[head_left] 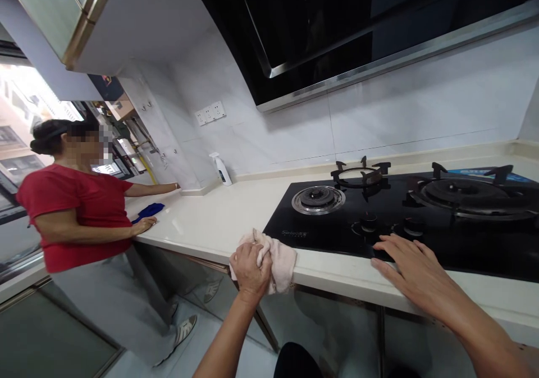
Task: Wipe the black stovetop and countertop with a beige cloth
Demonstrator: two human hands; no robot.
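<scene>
My left hand (251,268) is closed around a pale pink cloth (281,263), pressed on the front edge of the white countertop (219,215). Part of the cloth hangs over that edge. Fingers stretched out, my right hand (406,263) lies on the front of the black gas stove (332,237), just below its control knobs (415,226). Nothing is in that hand. On the stove's left burner (319,199) no pan support sits; a loose black pan support (362,174) stands behind it. The right burner (463,192) has its support in place.
At the left, a person in a red shirt (90,209) leans on the counter beside a blue cloth (149,210). A white spray bottle (221,170) stands by the wall below a socket strip (210,113). Overhead hangs a black range hood (379,24), with a wall cabinet (54,13) further left.
</scene>
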